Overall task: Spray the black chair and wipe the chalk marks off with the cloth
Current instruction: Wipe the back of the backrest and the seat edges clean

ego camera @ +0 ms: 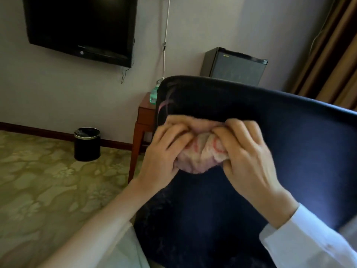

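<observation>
The pinkish chalk marks are showing at the far left corner of the black chair back, just up and left of the bunched cloth. The left hand, nearer them, and the right hand are both gripping the cloth with curled fingers.

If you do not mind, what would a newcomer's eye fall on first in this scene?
At centre, the left hand and right hand both grip a bunched pale cloth against the black chair. Pink chalk marks show near the chair's upper left corner, just above the cloth.
</observation>
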The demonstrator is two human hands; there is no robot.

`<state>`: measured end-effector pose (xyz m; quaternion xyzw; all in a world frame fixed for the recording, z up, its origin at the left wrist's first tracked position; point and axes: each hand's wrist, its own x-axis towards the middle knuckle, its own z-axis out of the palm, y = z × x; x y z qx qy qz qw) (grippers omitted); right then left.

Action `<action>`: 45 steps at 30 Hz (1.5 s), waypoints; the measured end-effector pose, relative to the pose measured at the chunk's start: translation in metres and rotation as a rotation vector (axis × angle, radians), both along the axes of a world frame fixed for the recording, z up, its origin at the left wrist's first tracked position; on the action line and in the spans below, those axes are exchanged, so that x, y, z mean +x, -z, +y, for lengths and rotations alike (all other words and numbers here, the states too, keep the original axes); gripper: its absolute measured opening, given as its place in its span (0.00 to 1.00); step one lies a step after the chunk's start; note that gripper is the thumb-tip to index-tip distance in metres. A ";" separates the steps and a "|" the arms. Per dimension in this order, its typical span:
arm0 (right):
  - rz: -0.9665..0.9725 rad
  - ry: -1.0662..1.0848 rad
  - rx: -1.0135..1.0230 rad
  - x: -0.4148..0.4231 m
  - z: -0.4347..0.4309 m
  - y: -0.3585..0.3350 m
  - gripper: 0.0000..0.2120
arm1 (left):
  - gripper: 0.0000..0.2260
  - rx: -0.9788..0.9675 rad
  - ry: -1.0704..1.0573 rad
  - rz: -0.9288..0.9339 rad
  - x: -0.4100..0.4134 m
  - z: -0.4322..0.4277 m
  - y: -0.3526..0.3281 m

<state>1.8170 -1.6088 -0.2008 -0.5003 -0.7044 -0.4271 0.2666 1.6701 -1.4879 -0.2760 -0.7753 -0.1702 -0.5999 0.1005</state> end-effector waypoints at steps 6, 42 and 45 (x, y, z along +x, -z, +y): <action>-0.033 -0.052 0.214 -0.040 0.020 -0.071 0.11 | 0.14 0.126 -0.066 -0.296 -0.020 0.020 -0.084; -0.176 0.168 -0.507 -0.035 0.053 0.213 0.16 | 0.10 -0.534 0.162 -0.004 -0.041 0.022 0.191; -0.065 0.098 -0.409 -0.037 0.050 0.181 0.17 | 0.14 -0.458 0.112 0.053 -0.040 0.024 0.173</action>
